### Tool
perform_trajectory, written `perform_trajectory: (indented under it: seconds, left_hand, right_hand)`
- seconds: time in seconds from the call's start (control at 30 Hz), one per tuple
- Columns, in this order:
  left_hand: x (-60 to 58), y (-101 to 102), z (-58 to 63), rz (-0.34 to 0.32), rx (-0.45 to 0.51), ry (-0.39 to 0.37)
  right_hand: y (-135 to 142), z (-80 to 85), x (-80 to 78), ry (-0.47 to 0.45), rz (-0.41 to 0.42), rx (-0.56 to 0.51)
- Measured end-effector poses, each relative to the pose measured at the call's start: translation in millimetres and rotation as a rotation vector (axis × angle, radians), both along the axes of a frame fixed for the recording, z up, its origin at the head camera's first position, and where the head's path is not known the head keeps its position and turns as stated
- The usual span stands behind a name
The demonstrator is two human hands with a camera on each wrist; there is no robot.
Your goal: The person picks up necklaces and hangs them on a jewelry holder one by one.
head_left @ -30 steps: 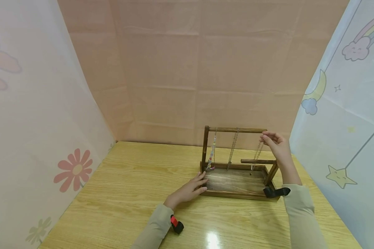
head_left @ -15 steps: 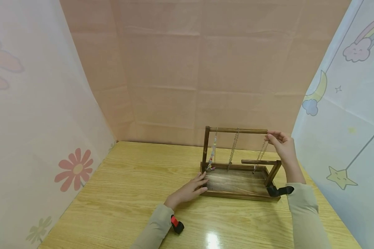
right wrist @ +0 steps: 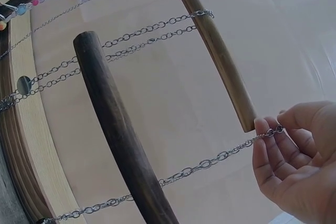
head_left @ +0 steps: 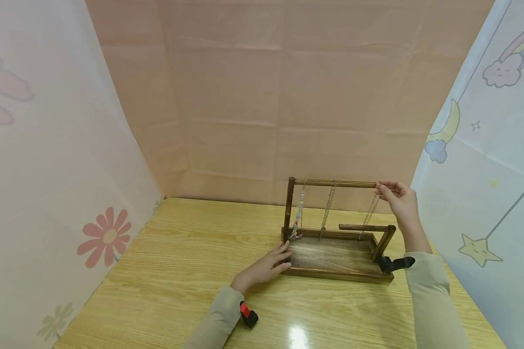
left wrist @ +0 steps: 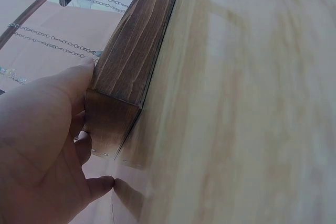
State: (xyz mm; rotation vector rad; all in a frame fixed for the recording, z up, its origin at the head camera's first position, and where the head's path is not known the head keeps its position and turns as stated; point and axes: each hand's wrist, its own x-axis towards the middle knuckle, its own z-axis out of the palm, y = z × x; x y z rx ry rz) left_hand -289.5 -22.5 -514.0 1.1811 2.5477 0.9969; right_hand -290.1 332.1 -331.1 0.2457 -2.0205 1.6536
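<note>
At the upper bar's free end, my right hand (head_left: 401, 206) pinches a silver chain necklace (right wrist: 205, 164) between thumb and fingers. The chain hangs down past the lower bar (head_left: 364, 227) toward the tray. In the right wrist view, the fingertips are right beside the upper bar's (right wrist: 223, 59) end. My left hand (head_left: 264, 266) rests on the left end of the brown wooden jewelry stand's tray (head_left: 332, 257); the left wrist view shows its thumb along the tray's wall (left wrist: 131, 51). A beaded chain (head_left: 299, 213) and another chain necklace (head_left: 327, 208) hang from the upper bar.
The stand sits on a light wood table (head_left: 201, 242). Behind it hangs a peach cloth backdrop (head_left: 227, 97). Patterned white cloth stands at left (head_left: 48, 160) and right (head_left: 484, 169). The stand's short right post (head_left: 383, 242) rises near the right forearm.
My right hand has moved slightly right with the chain, from before the upper bar's end to just beyond it. The left hand has kept its place on the tray.
</note>
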Motion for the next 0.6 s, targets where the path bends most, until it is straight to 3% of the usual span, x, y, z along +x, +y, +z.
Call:
perform_trajectory:
  seconds: [0.6]
  left_hand:
    - [-0.4, 0.1, -0.6, -0.003, 0.003, 0.009]
  right_hand:
    - [0.4, 11.4, -7.1, -0.006, -0.076, 0.083]
